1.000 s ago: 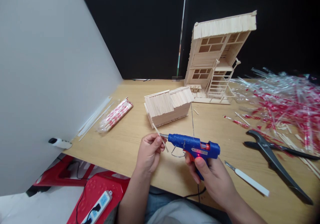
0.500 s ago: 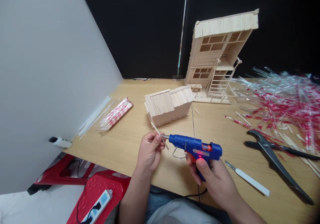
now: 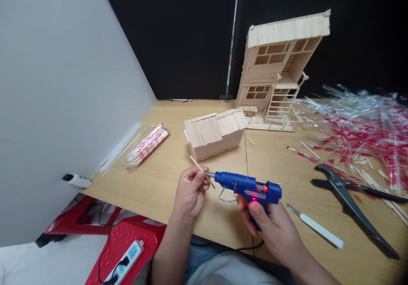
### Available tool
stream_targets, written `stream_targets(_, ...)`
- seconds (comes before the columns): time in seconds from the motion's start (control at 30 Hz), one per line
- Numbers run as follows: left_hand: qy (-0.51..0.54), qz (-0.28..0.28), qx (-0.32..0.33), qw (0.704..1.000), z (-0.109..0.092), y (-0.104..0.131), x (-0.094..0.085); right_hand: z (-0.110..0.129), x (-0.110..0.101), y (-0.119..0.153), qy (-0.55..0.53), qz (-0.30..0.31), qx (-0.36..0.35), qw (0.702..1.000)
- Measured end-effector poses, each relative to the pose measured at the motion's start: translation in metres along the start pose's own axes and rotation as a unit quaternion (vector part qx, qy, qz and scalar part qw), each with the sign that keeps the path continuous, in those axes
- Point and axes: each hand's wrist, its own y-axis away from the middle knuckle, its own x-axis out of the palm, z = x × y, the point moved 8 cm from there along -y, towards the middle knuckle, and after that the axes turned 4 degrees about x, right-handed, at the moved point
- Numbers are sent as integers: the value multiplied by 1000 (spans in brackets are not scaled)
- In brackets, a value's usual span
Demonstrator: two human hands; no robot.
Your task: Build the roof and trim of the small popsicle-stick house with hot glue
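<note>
Between the thumb and fingers of my left hand (image 3: 192,191) is a thin wooden stick (image 3: 196,163), slanting down to the right. My right hand (image 3: 267,217) is wrapped round the handle of a blue glue gun (image 3: 234,181), on which a red light glows. The gun's metal nozzle points left and meets the stick by my left fingertips. Just beyond my left hand stands a small stick-built structure (image 3: 212,136) with a slatted roof. Behind it to the right is a tall wooden model house (image 3: 270,70) with windows and a ladder.
Plastic-wrapped sticks (image 3: 149,144) and loose white strips (image 3: 121,149) lie at the left. Black pliers (image 3: 353,204), a white-handled knife (image 3: 320,229) and a heap of red and clear wrappers (image 3: 366,128) are on the right. A power strip (image 3: 125,261) sits on a red stool.
The glue gun and my right hand have shifted very slightly left, and the nozzle tip has moved a little along the stick. My left hand keeps its grip.
</note>
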Motion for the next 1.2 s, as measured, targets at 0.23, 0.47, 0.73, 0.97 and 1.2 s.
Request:
stream_targets(0.23,8,2,15,1000,-2,-1,-1,-1,1,0,-8,4,2,1000)
stream_targets(0.47,10,17,27,999,-7,-2,0,-1,3,-1,0,4,0,1000)
stream_targets(0.73,11,5,28,1000,-10,-2,1,0,4,0,5,4,4,1000)
stream_targets(0.97,23,14,41,999,-14,-2,6,-4,2,0,18,10,11,1000)
stream_targets(1.2,38,9,53,998,-19,-4,8,-1,1,1,27,9,5,1000)
